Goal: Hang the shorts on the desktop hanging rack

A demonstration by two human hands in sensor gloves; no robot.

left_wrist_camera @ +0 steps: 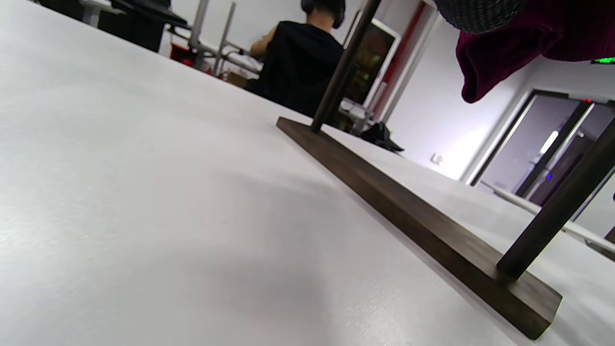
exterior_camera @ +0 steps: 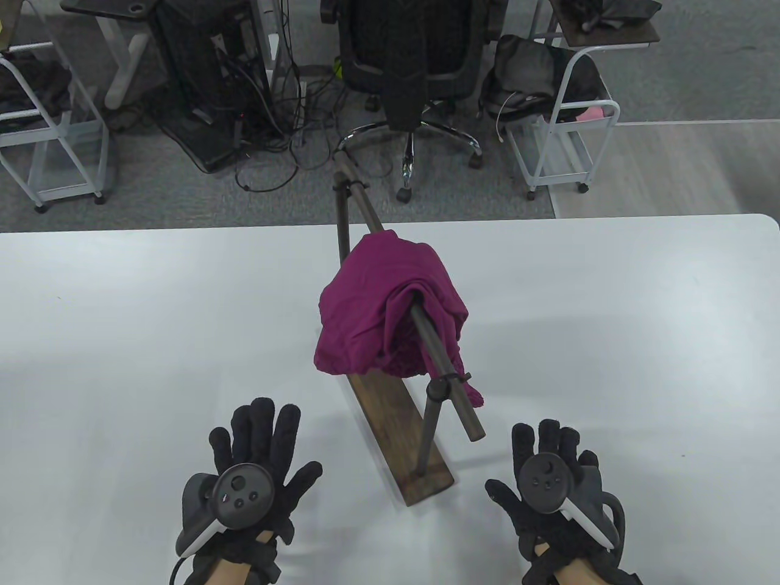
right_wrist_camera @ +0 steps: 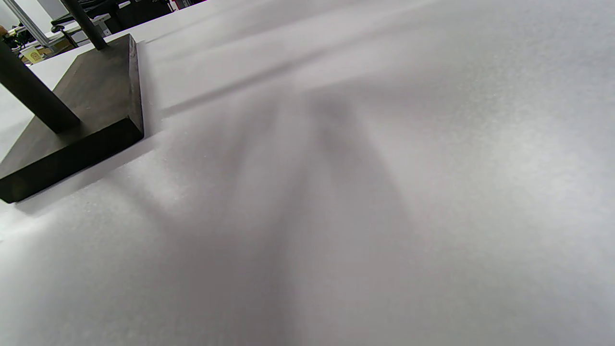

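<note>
Magenta shorts (exterior_camera: pixel 387 308) hang bunched over the dark horizontal bar (exterior_camera: pixel 454 393) of the desktop rack, whose wooden base (exterior_camera: pixel 402 436) stands on the white table (exterior_camera: pixel 122 341). My left hand (exterior_camera: pixel 259 448) lies flat on the table, fingers spread, left of the base's near end. My right hand (exterior_camera: pixel 548 454) lies flat to the right of it. Both hands are empty. The left wrist view shows the base (left_wrist_camera: pixel 423 226), a post (left_wrist_camera: pixel 552 211) and the shorts' hem (left_wrist_camera: pixel 490 62). The right wrist view shows the base's corner (right_wrist_camera: pixel 91 115).
Beyond the table's far edge are an office chair (exterior_camera: pixel 405 55), wire carts (exterior_camera: pixel 560 122) and a computer tower with cables (exterior_camera: pixel 213 79). A person in black (left_wrist_camera: pixel 298 62) sits in the background of the left wrist view.
</note>
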